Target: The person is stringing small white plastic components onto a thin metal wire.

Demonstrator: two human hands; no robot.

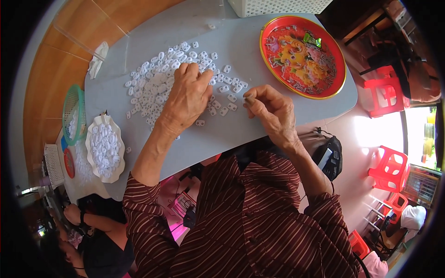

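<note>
A heap of small white plastic pieces, oval with two holes [155, 85], covers the middle of the grey table. My left hand [187, 97] is over the right side of this heap, its fingers curled and pressed together; what they hold, if anything, is hidden. Loose white pieces [224, 111] lie scattered between my hands. To the right, my right hand [273, 113] pinches a small white plastic piece [245, 99] between thumb and forefinger, just above the table. Beyond it stands a round red floral tray [303, 89] with a gold rim, strewn with many small metal-looking bits.
A green wrapper [312, 40] lies in the tray. At the left are a scalloped white dish [121, 160] of white pieces and a green basket [69, 104]. A white basket [280, 8] stands at the back. Another person [104, 248] sits at lower left; red stools [389, 169] stand at right.
</note>
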